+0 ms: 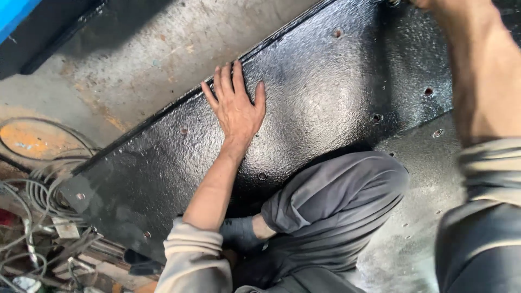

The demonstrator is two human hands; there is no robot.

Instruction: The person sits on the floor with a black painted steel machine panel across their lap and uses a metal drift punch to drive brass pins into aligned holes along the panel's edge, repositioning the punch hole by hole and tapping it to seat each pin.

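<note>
Left hand (236, 106) lies flat, fingers spread, grasping nothing, pressing the long glossy black painted metal plate (304, 103) on the concrete floor (135, 65). Even palm pressure would keep it steady. Its long axis runs lower-left to upper-right. Right hand is cut off at the top edge; its grip cannot be told.

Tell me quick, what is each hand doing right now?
Left hand: open, fingers spread, palm flat on the black metal plate, holding nothing.
Right hand: past the top edge of the picture, only the forearm shows.
</note>
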